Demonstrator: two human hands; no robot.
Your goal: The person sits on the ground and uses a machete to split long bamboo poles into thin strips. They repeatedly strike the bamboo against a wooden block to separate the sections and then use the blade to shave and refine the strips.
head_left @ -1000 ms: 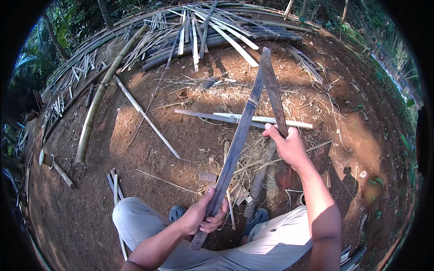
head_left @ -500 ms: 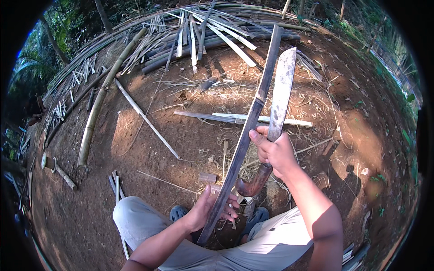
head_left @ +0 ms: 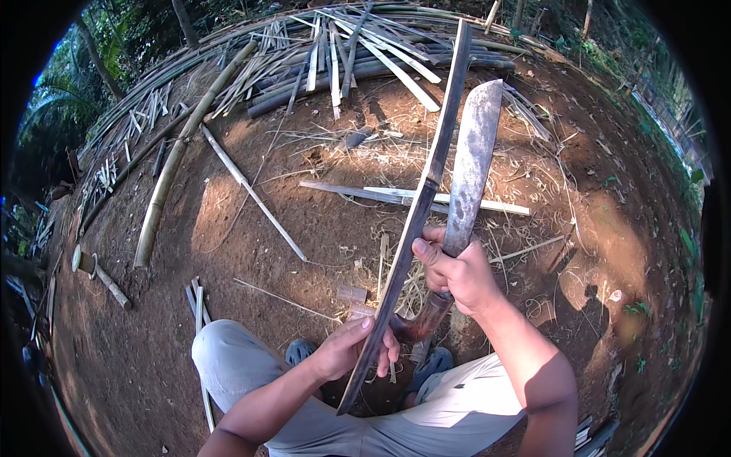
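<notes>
Head view: one dark bamboo strip (head_left: 416, 225) slants from top centre to lower centre of the frame. Left hand (head_left: 343, 352), lower centre, curls loosely around the strip's lower part. One machete (head_left: 474, 160), right of centre, blade upward, curved brown handle below. Right hand (head_left: 463, 276) closes around the blade's base, thumb at the strip's edge. Beyond: pale slat (head_left: 502, 206), centre right; bamboo pile (head_left: 333, 72), top centre; bamboo pole (head_left: 165, 186), upper left.
</notes>
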